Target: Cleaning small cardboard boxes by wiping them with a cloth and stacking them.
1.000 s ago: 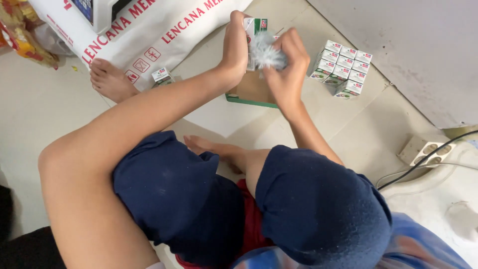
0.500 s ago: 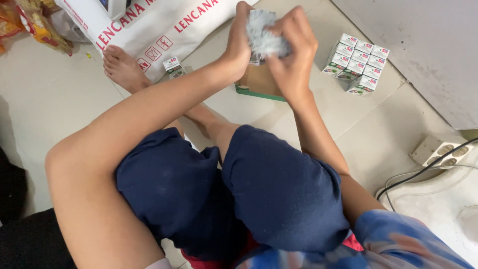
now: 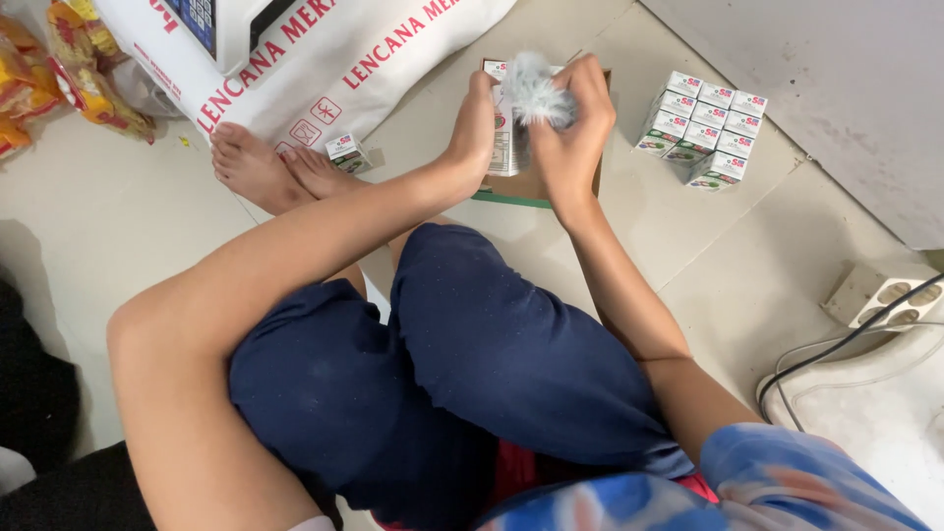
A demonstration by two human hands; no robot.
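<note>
Both hands on one small carton (image 3: pixel 503 138): left hand (image 3: pixel 472 133) grip clamped on carton's side, right hand (image 3: pixel 570 128) grip closed on crumpled plastic wrap (image 3: pixel 536 93) atop it, over brown cardboard (image 3: pixel 531 187) on floor. Stacked cartons (image 3: pixel 703 128) well apart, rightward. Versus earlier: hands lower, carton more exposed.

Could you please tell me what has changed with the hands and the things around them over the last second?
Little has changed. Both hands have kept their hold: the left hand steadies the small carton, and the right hand presses the grey cloth on its top, shifted only slightly. The knee has swung across below the arms. The stacked cartons, the lone carton by the foot and the white sack lie as before.
</note>
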